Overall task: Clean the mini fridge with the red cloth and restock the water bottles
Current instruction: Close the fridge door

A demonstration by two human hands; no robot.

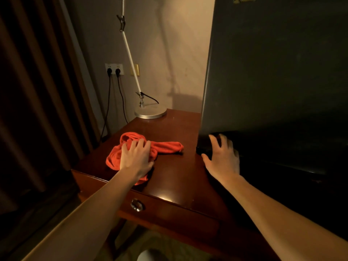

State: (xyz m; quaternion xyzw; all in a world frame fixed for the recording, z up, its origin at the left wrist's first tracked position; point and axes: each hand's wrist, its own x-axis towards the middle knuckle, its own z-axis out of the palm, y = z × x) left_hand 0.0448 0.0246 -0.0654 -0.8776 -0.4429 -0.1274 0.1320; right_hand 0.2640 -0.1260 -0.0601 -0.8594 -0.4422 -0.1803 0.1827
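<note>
While bunched on desk [175, 178], red cloth [165, 146] rumpled, L hand [136, 157] flat on it, R hand [223, 157] spread.

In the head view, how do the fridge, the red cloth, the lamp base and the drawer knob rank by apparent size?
Largest to smallest:
1. fridge
2. red cloth
3. lamp base
4. drawer knob

Red cloth [131, 147] on reddish-brown desk [175, 178] (black fridge [273, 72] beside)
</note>
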